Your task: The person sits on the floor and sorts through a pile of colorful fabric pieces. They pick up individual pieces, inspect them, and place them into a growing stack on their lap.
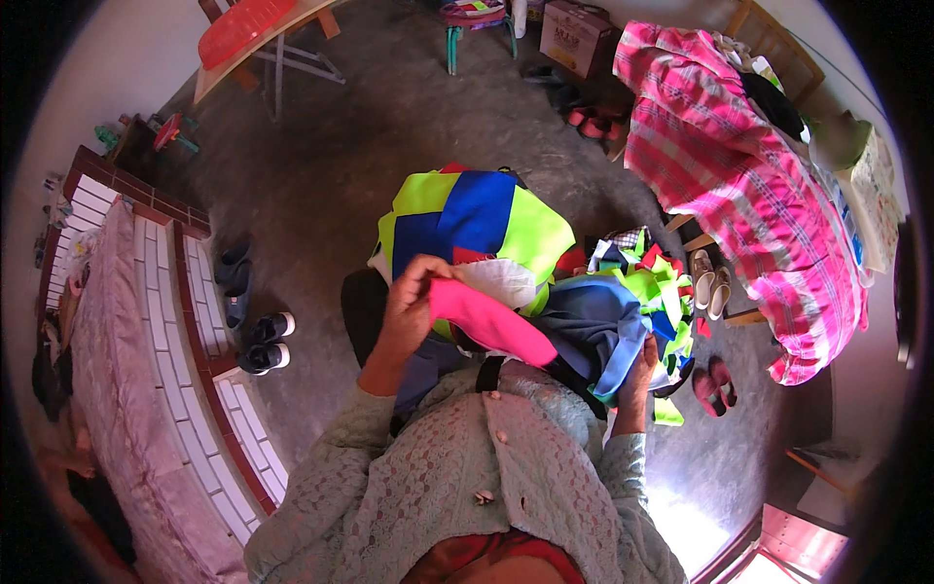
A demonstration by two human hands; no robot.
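My left hand (411,304) is closed on one end of a bright pink strip of cloth (501,323), which slants down to the right across my lap. My right hand (637,378) grips the edge of a grey-blue cloth (592,321) at the right of my lap; its fingertips are partly hidden. Just beyond my left hand lies a patchwork of lime-green and blue cloth pieces (474,216), with a white piece (508,282) at its near side. Beside the grey-blue cloth is a heap of colourful fabric scraps (673,292).
Pink plaid cloth (720,146) covers furniture at the right. Beige shoes (718,292) and dark red shoes (715,386) stand near the scraps. Black sneakers (266,343) and dark slippers (234,282) sit by the brick-edged bed platform (195,389) at left. A cardboard box (574,39) is at the back.
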